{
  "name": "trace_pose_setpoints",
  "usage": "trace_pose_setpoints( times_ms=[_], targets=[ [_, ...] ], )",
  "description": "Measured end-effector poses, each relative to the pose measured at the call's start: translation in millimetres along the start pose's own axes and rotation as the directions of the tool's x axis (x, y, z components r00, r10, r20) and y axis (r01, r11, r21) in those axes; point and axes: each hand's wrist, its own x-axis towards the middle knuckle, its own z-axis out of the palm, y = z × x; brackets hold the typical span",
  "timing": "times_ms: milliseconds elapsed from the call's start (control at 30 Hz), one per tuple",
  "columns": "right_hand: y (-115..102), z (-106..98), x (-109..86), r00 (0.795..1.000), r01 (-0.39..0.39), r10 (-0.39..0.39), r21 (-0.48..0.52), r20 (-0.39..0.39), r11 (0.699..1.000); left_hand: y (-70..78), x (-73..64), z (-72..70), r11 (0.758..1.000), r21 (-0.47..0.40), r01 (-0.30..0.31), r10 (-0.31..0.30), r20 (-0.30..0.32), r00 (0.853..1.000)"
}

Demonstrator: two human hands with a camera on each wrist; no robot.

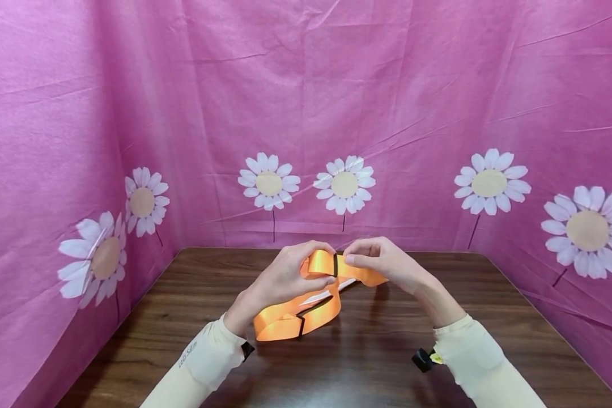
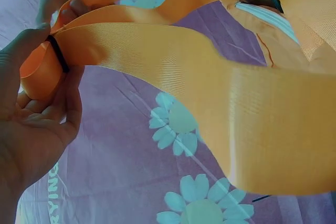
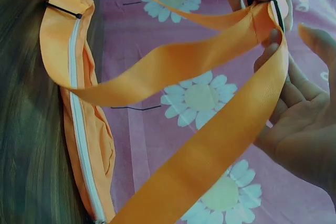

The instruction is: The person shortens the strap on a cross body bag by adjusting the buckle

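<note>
An orange webbing strap runs in loops from an orange pouch with a white zipper. My left hand grips a small loop of the strap beside a black slide buckle. Its thumb lies near the buckle in the left wrist view. Just right of that buckle, my right hand holds the strap lightly, fingers curled behind it and thumb on the near side. A second black slide buckle sits on the lower loop. The pouch is partly hidden by the strap and left hand.
A dark wooden table lies beneath the hands. Pink curtain printed with white daisies surrounds it at the back and both sides. A small black device is at the right sleeve.
</note>
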Motion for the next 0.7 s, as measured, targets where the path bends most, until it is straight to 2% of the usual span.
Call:
trace_pose_setpoints(
  times_ms=[167, 267, 400, 467, 533, 700],
  targets=[
    [0.8, 12.2, 7.9, 1.0, -0.029, 0.03, -0.067, 0.002, 0.997, -4.2, 1.7, 3.7, 0.993, 0.109, -0.05, 0.05, 0.007, 0.999],
    [0.6, 15.2, 10.9, 0.999, -0.04, 0.039, -0.058, -0.013, 0.997, -5.1, 2.5, 4.0, 0.991, 0.129, -0.021, 0.022, -0.005, 1.0],
    [-1.4, 15.1, 10.8, 0.997, -0.054, 0.055, 0.029, -0.047, 0.998, -7.6, 0.9, 4.3, 0.974, 0.195, 0.113, -0.111, -0.02, 0.994],
    [-2.6, 14.8, 10.2, 0.997, -0.058, 0.064, 0.1, -0.053, 0.993, -9.9, 0.1, 5.1, 0.961, 0.229, 0.156, -0.158, -0.011, 0.987],
    [-3.9, 14.5, 10.0, 0.996, -0.055, 0.065, 0.163, -0.058, 0.985, -12.4, 0.1, 6.1, 0.956, 0.252, 0.153, -0.158, 0.002, 0.987],
    [-7.7, 13.3, 10.9, 0.996, -0.008, 0.03, 0.256, -0.079, 0.967, -14.4, 0.7, 5.2, 0.974, 0.198, 0.111, -0.118, 0.022, 0.993]
  ],
)
